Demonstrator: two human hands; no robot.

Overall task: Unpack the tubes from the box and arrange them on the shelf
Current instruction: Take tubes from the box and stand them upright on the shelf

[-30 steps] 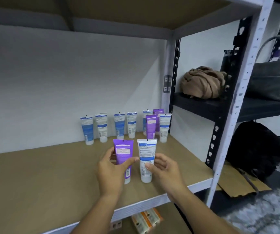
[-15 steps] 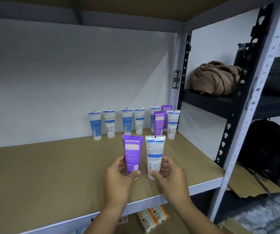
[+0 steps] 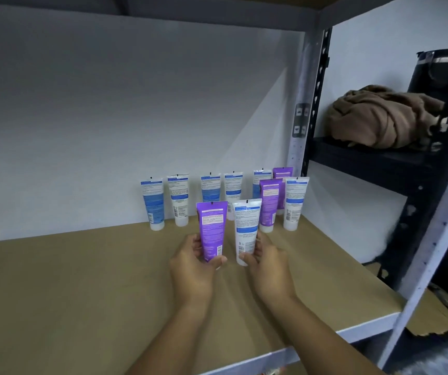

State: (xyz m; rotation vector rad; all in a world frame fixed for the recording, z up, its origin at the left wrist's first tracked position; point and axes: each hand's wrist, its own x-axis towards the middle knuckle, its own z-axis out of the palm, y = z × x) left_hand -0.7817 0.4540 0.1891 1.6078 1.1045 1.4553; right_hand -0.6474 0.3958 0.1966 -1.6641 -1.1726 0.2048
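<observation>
2 tubes in hand right now, 1 each. My left hand (image 3: 191, 263) has its thumb and fingers wrapped round the lower part of the purple tube (image 3: 212, 230), and my right hand (image 3: 267, 262) is pinching the white tube (image 3: 246, 231) near its cap end. Both are upright, caps down, side by side just above or right at the shelf (image 3: 68, 280) board, can't really tell if they're touching down yet.

Progress so far: 7 tubes already stand at the back by the wall. That's the light blue tube (image 3: 153, 204) on the far left, then 3 more white and blue ones in a row, and a little cluster on the right with 2 purple ones and the white corner tube (image 3: 294, 203). So I'd say 7 are placed and these 2 make 9 once they're set down, starting what looks like a second row in front.

No clue how many are left, the box isn't in view from here. There's a brown bundle of cloth (image 3: 379, 120) on the next rack over, nothing to do with this.
</observation>
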